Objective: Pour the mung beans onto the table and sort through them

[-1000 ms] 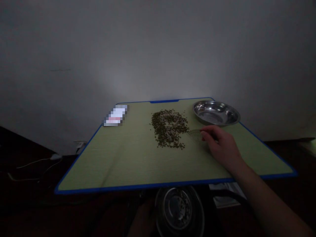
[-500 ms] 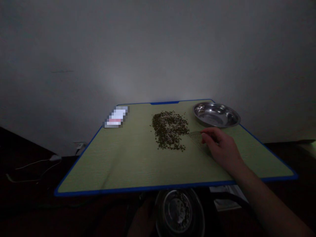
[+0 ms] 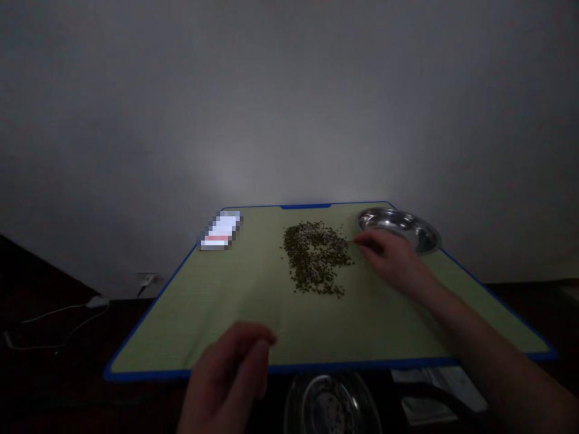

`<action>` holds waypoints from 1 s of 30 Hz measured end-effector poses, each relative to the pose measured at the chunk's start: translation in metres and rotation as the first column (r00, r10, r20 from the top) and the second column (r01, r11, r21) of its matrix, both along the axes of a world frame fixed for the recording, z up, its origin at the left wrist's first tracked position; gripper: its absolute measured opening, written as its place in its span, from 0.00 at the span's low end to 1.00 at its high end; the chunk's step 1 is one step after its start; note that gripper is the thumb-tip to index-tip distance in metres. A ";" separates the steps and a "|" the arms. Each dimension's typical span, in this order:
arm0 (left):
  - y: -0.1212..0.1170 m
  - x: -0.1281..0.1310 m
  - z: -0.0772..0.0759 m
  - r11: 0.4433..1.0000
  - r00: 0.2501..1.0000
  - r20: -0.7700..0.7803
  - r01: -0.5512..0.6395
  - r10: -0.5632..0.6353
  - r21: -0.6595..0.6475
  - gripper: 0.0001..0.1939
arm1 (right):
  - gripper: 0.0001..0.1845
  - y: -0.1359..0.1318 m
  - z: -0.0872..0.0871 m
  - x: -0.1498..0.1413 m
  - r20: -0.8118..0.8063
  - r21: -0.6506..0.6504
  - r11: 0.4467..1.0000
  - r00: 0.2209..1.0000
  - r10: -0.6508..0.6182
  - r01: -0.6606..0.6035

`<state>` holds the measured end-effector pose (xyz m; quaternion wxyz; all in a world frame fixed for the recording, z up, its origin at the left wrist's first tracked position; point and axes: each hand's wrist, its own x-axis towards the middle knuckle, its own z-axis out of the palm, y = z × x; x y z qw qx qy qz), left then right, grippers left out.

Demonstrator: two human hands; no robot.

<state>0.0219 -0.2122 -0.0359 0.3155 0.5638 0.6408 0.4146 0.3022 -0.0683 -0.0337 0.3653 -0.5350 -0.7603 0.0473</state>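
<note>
Small dark green-brown grains (image 3: 312,256), like dried beans or seeds, lie spread in a patch on a pale green table (image 3: 181,319) with a blue edge. At the right side of this patch is my right hand (image 3: 391,256), thumb and fingers pinched together; a thin thing seems to poke out at the fingertips, too dim to name. A shiny metal basin (image 3: 423,232) stands just behind that hand, partly covered by it. My left hand (image 3: 230,371) hovers over the table's near edge, fingers curled and closed; whatever they hold, if anything, is hidden.
A blurred-out phone-like slab (image 3: 221,230) lies at the table's far left. Below the near edge sits a second metal bowl (image 3: 332,401) with dark bits in it. White cables (image 3: 85,304) and a plug show at left. A plain wall (image 3: 289,108) rises behind.
My left hand has risen from below, beside the lower bowl, to the table's near edge. A fan-shaped patterned thing at my right fingertips no longer shows. The view has tilted up slightly.
</note>
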 end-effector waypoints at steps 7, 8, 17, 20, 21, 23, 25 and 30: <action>0.150 0.008 0.044 0.939 0.998 -0.057 0.004 0.017 0.344 0.12 | 0.10 0.047 0.017 -0.036 0.153 0.022 0.998 0.987 0.053 -0.057; 0.168 0.004 0.042 0.943 0.987 -0.153 0.005 0.049 0.332 0.12 | 0.10 0.054 0.018 -0.040 0.169 0.024 0.998 0.984 0.055 -0.060; 0.209 -0.024 0.014 0.978 0.831 -0.540 -0.025 0.134 0.205 0.15 | 0.12 0.114 0.016 -0.069 0.284 0.002 0.995 0.955 0.091 -0.095; 0.210 -0.032 0.016 0.974 0.842 -0.512 -0.063 0.168 0.216 0.15 | 0.13 0.134 0.016 -0.080 0.290 -0.011 0.994 0.951 0.108 -0.110; 0.210 -0.034 0.017 0.973 0.845 -0.505 -0.075 0.178 0.217 0.15 | 0.13 0.140 0.016 -0.084 0.291 -0.017 0.993 0.950 0.113 -0.114; 0.211 -0.036 0.018 0.973 0.848 -0.496 -0.086 0.185 0.216 0.15 | 0.13 0.151 0.015 -0.090 0.297 -0.032 0.992 0.946 0.129 -0.126; 0.210 -0.037 0.019 0.972 0.849 -0.496 -0.081 0.183 0.219 0.15 | 0.12 0.160 0.013 -0.096 0.309 -0.049 0.988 0.939 0.154 -0.146; 0.207 -0.034 0.022 0.972 0.842 -0.509 -0.072 0.179 0.223 0.15 | 0.11 0.166 0.010 -0.107 0.348 -0.078 0.978 0.913 0.210 -0.195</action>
